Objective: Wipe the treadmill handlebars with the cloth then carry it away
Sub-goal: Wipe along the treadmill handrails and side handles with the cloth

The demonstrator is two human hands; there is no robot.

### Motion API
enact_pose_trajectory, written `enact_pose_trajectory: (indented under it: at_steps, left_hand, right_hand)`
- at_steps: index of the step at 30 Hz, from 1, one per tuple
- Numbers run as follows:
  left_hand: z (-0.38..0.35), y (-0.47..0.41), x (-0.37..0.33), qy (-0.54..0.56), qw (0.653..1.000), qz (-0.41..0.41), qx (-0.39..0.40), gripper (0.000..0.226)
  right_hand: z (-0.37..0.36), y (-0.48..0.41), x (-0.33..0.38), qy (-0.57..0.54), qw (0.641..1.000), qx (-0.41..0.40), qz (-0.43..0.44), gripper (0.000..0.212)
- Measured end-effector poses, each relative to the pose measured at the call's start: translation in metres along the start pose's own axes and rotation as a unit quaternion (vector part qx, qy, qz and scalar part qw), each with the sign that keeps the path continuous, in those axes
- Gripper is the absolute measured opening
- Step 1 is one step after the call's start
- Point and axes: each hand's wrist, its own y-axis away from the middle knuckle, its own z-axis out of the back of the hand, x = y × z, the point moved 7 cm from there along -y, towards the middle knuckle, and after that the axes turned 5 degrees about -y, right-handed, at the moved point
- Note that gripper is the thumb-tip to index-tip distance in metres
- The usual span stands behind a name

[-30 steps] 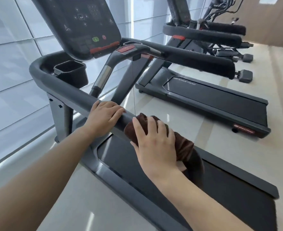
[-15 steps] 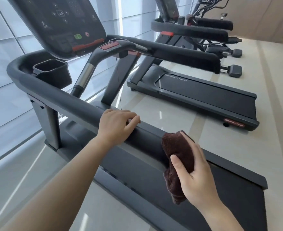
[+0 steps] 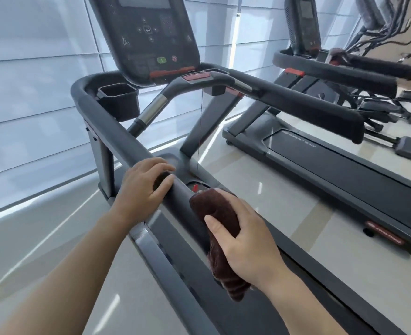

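A person's right hand (image 3: 248, 240) grips a bunched brown cloth (image 3: 220, 235) just beside the near end of the treadmill's left handlebar (image 3: 117, 131), which the left hand (image 3: 144, 189) loosely clasps. Soft and light, the cloth looks easiest carried gripped around its middle.

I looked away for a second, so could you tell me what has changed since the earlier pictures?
The right hand lifted the brown cloth off the near handlebar, bunched it and now holds it just beside the bar's end. The left hand slid slightly toward that end but kept its grip.
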Motion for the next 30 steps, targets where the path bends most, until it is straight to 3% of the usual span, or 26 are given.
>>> enact_pose_trajectory:
  at_steps: [9, 16, 23, 30]
  left_hand:
    - [0.037, 0.040, 0.059, -0.052, 0.989, 0.140, 0.020, 0.037]
    - [0.061, 0.020, 0.112, -0.040, 0.984, 0.172, 0.016, 0.035]
    - [0.067, -0.018, 0.140, 0.012, 0.993, 0.108, 0.046, 0.030]
    - [0.050, -0.035, 0.111, 0.107, 0.988, -0.032, 0.109, 0.028]
  right_hand:
    - [-0.063, -0.095, 0.046, 0.160, 0.967, 0.188, 0.069, 0.054]
    - [-0.142, -0.160, 0.066, 0.332, 0.918, 0.196, 0.097, 0.058]
    - [-0.148, -0.178, 0.064, 0.310, 0.933, 0.175, 0.042, 0.064]
    - [-0.093, -0.086, 0.064, 0.369, 0.928, 0.049, -0.003, 0.064]
